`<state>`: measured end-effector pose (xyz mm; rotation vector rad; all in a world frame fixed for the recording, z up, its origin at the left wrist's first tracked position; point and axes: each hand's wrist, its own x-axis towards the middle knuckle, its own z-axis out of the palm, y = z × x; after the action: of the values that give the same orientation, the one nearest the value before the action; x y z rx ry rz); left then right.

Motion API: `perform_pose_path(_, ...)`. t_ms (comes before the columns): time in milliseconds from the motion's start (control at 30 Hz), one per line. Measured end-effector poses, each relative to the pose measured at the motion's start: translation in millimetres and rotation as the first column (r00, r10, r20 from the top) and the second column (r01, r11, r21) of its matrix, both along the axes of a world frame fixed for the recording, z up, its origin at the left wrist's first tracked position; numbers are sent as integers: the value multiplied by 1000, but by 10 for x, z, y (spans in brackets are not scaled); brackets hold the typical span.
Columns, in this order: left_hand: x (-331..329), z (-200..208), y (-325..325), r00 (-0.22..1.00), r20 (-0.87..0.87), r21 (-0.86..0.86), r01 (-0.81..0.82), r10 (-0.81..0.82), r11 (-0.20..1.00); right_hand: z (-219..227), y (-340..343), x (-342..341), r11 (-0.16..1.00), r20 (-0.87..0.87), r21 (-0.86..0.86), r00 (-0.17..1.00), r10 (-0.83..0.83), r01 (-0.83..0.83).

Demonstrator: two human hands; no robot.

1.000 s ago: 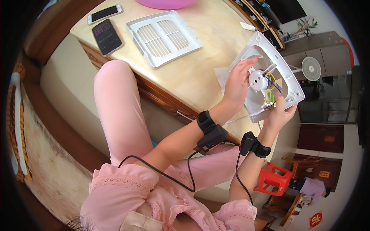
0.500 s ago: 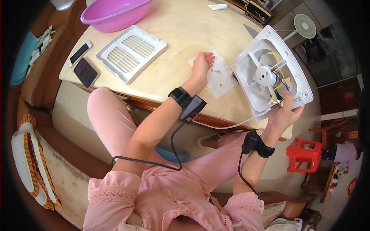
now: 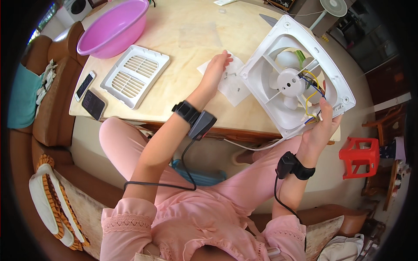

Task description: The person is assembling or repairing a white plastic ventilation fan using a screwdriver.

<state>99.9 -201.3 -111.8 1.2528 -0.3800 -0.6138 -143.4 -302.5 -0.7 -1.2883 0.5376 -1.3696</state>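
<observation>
My right hand (image 3: pixel 321 126) grips the lower right corner of a white square exhaust fan (image 3: pixel 289 82), thumb on the near side beside its wires. The fan is tilted up at the right of the table, with its motor, blades and yellow and blue wires exposed. Over the edge of a white sheet of paper (image 3: pixel 235 97), my left hand (image 3: pixel 214 73) is held with fingers loosely apart and nothing visible in it. Several small screws (image 3: pixel 238 89) lie on that paper. The white louvred cover (image 3: pixel 150 58) rests on the table to the left. A white power cord (image 3: pixel 257 148) hangs below the fan.
A pink basin (image 3: pixel 111 30) stands at the table's far left. Two phones, one white (image 3: pixel 85 85) and one dark (image 3: pixel 93 105), lie near the left edge. A red stool (image 3: pixel 359 156) is on the floor at right. Black cables run along both my arms.
The view has shifted, and the fan appears somewhat larger and turned. My right hand keeps its grip on the fan; my left hand stays near the paper.
</observation>
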Motion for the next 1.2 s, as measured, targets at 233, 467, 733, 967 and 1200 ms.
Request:
perform_pose_path(233, -238, 287, 643, 843, -73, -392, 468, -534, 792, -23, 229, 204, 963, 6, 102, 969, 248, -248)
perform_pose_path(467, 15, 196, 1783, 845, -69, -306, 487, -530, 818, 1, 725, 590, 757, 36, 337, 811, 583, -559)
perform_pose_path(733, -2, 252, 2724, 948, -298, 53, 132, -110, 990, -735, 1039, 1319, 354, 127, 640, 548, 827, -682)
perform_pose_path(967, 92, 231, 2623, 950, -302, 173, 137, -80, 975, -848, 989, 1412, 279, 89, 720, 483, 871, -636)
perform_pose_path(1200, 102, 252, 2401, 951, -309, 195, 47, 16, 980, -934, 414, 1194, 734, -519, 234, 556, 649, -638)
